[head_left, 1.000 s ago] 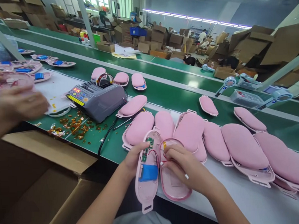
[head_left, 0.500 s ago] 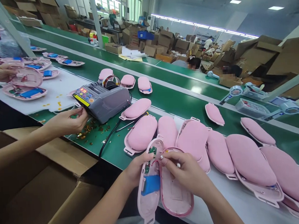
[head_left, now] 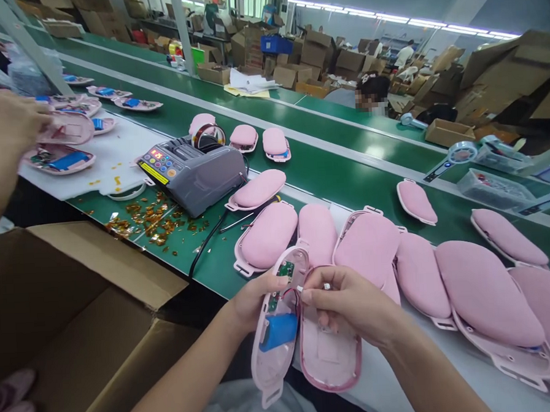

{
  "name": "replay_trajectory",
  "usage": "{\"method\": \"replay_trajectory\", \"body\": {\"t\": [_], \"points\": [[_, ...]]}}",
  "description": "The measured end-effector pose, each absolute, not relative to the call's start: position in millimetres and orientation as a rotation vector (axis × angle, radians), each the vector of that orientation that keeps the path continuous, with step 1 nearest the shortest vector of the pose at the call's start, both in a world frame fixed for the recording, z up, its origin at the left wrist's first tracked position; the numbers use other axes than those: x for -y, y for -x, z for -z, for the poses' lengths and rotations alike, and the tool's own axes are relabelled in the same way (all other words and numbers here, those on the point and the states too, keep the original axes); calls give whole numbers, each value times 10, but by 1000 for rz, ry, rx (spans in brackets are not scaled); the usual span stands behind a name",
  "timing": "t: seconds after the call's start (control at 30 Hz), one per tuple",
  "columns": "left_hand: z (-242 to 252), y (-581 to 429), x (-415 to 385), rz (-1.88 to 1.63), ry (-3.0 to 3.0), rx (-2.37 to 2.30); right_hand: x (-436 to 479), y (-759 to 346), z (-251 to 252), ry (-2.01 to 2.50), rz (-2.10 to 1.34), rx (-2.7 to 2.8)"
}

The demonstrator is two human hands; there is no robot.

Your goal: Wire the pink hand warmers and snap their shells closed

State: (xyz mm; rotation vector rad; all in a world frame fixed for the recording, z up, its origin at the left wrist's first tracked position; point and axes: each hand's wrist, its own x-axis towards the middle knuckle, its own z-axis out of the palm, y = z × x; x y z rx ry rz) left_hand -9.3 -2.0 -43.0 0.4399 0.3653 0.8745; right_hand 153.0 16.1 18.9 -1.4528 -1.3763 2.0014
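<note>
My left hand [head_left: 256,299] grips the edge of an opened pink plastic shell [head_left: 273,378], its thumb over a green circuit board [head_left: 285,272]. A blue battery pack [head_left: 280,332] sits lower in that shell. My right hand [head_left: 342,295] is closed, pinching a small white plug connector [head_left: 300,289] between thumb and fingertips. Thin red and black wires [head_left: 289,293] run near the connector toward the board. Below my right hand lies the other half, a pink padded cover [head_left: 331,357] with its hollow inside facing up.
Several closed pink padded shells [head_left: 489,293] line the bench to the right. A grey tape dispenser [head_left: 195,179] stands left of centre, beside amber tape scraps [head_left: 156,224]. A cardboard box [head_left: 102,344] is at lower left. Another person's hand [head_left: 7,121] works at far left.
The co-worker's hand has left the tape dispenser and is now over the shells at far left. My hands stay on the same shell and connector; the view has shifted slightly.
</note>
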Motion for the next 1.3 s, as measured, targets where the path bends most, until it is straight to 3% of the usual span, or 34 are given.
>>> {"method": "replay_trajectory", "body": {"t": [0.3,0.57,0.97,1.17,1.3], "points": [[360,88,39,-928,-617,-410,-117,-1409,-234,1565,-1560,1677],[412,51,48,-955,-738,-455,-129,-1409,-227,1555,-1403,1849],[405,24,67,-1023,-539,-384,-67,-1503,-205,1476,-1412,1624],[385,25,67,-1007,-533,-357,-124,-1503,-318,1373,-1692,1582],[459,29,104,-1052,-566,-418,-179,-1440,-345,1426,-1668,1709]]}}
